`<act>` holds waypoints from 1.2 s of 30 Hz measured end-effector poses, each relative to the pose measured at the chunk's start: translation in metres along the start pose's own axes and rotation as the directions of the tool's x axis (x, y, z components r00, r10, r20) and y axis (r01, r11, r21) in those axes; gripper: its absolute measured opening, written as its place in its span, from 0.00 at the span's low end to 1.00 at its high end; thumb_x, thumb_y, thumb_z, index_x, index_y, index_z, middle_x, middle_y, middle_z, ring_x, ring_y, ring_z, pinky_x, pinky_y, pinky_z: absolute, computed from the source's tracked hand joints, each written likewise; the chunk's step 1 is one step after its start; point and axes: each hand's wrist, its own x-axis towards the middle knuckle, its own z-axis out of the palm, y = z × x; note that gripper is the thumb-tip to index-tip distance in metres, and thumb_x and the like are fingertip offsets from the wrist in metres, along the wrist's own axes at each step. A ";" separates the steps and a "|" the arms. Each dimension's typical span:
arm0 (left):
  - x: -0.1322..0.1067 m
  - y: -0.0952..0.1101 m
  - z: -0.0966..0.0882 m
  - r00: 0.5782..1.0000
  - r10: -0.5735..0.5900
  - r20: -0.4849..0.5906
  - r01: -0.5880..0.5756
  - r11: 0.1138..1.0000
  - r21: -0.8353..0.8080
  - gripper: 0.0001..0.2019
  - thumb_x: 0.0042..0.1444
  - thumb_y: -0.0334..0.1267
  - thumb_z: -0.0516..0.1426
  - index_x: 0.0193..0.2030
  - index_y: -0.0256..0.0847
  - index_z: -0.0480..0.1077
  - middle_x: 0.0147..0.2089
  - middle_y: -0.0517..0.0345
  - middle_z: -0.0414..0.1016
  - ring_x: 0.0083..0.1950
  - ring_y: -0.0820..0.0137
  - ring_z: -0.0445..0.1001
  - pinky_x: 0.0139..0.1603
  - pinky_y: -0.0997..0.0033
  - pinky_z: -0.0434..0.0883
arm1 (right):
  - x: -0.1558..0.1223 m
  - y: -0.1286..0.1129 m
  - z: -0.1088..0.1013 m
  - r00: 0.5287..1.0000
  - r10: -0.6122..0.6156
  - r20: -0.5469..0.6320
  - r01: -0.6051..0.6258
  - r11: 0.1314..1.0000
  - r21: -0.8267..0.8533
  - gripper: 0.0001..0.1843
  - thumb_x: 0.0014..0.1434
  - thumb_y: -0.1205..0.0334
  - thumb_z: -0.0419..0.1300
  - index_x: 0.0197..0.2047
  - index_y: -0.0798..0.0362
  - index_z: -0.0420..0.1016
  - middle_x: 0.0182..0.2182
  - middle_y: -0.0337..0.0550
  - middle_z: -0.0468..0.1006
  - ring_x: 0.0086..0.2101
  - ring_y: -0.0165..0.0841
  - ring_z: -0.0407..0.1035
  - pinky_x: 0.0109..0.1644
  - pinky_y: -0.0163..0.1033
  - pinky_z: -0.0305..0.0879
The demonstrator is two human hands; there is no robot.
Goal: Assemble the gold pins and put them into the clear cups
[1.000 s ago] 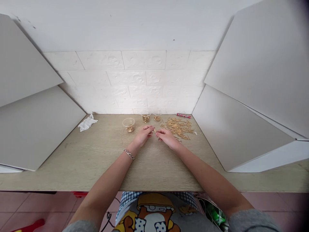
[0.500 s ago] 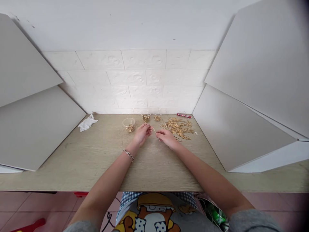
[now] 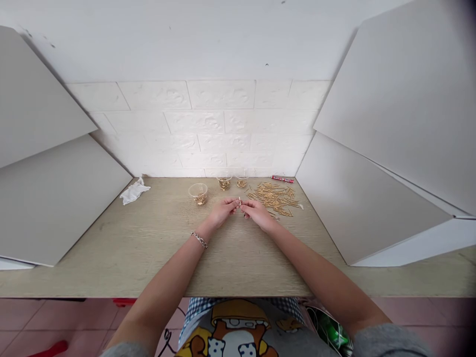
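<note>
My right hand (image 3: 257, 214) pinches a thin gold-coloured stick (image 3: 240, 201) that stands nearly upright between the two hands. My left hand (image 3: 224, 210), with a chain bracelet at its wrist, is closed in a pinch right beside the stick. Whatever its fingertips hold is too small to make out. Just right of the right hand lies a loose pile of similar gold sticks (image 3: 273, 195). A clear cup (image 3: 198, 192) with small gold pieces stands left of the left hand. Behind the hands are two more clear cups, one (image 3: 224, 183) fuller than the other (image 3: 241, 181).
A red tube (image 3: 282, 179) lies by the wall behind the pile. Crumpled white tissue (image 3: 135, 191) rests at the left of the wooden table (image 3: 148, 258). Pale panels (image 3: 67, 198) flank both sides, and a tiled wall (image 3: 208, 121) closes the back.
My left hand has come down and right, its fingertips now meeting the stick in my right hand. The stick has turned more upright. The right hand has stayed nearly in place.
</note>
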 end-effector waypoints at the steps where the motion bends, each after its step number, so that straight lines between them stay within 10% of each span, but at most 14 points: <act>1: 0.000 -0.001 0.000 1.000 -0.004 0.000 0.004 1.000 -0.002 0.16 0.42 0.49 0.61 0.24 0.37 0.68 0.21 0.64 0.62 0.23 0.78 0.56 0.25 0.76 0.55 | 0.000 0.000 0.000 1.000 0.001 0.003 -0.001 1.000 -0.007 0.06 0.47 0.61 0.56 0.27 0.54 0.72 0.22 0.34 0.69 0.20 0.23 0.60 0.26 0.31 0.59; 14: -0.006 0.002 0.003 0.981 -0.146 0.129 0.160 0.981 -0.110 0.15 0.40 0.47 0.64 0.26 0.36 0.68 0.25 0.62 0.66 0.25 0.78 0.61 0.30 0.75 0.60 | 0.005 0.004 -0.007 0.994 0.108 0.012 -0.109 0.994 0.011 0.29 0.56 0.37 0.43 0.20 0.53 0.61 0.15 0.36 0.64 0.13 0.24 0.55 0.15 0.31 0.49; 36: -0.008 0.004 0.002 0.962 -0.200 0.186 0.207 0.978 -0.022 0.14 0.41 0.44 0.63 0.29 0.34 0.70 0.26 0.63 0.67 0.27 0.79 0.62 0.33 0.75 0.60 | -0.004 -0.008 -0.014 0.959 0.239 0.150 -0.203 0.954 -0.218 0.11 0.57 0.55 0.51 0.26 0.52 0.60 0.16 0.32 0.59 0.15 0.23 0.54 0.14 0.29 0.46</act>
